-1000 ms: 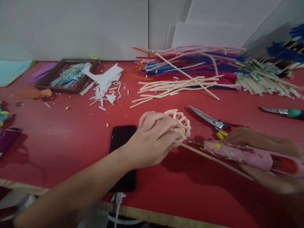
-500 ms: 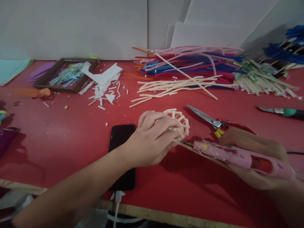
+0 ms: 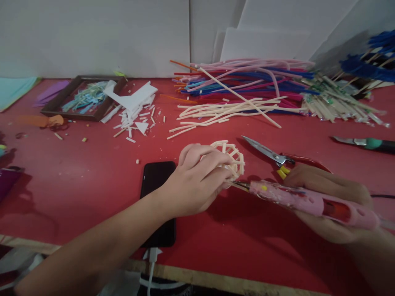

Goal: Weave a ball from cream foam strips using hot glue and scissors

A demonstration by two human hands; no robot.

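Observation:
My left hand (image 3: 197, 179) is closed around a small round lattice (image 3: 237, 162) of short cream sticks, held above the red table; the fingers hide its left part. Wrapped in my right hand (image 3: 335, 193) is a pink pen-style hot glue gun (image 3: 286, 198). Its dark metal nozzle (image 3: 240, 183) points left, at the lower edge of the lattice by my left fingertips. A thin cream stick runs just under the nozzle. Scissors (image 3: 268, 152) with red and yellow handles lie beside my right hand, which partly hides the handles.
A black phone (image 3: 159, 176) with a white cable lies under my left forearm. Behind are cream sticks (image 3: 228, 110), coloured pipe cleaners (image 3: 247, 76), white scraps (image 3: 135, 98) and a brown frame (image 3: 51, 109). A knife (image 3: 364, 142) lies at right; the table's front edge is close.
The view has shifted slightly. The glue gun's nozzle sits a little further left, closer to the lattice and my left fingertips. Less of the thin stick shows under the gun. Both holds are unchanged.

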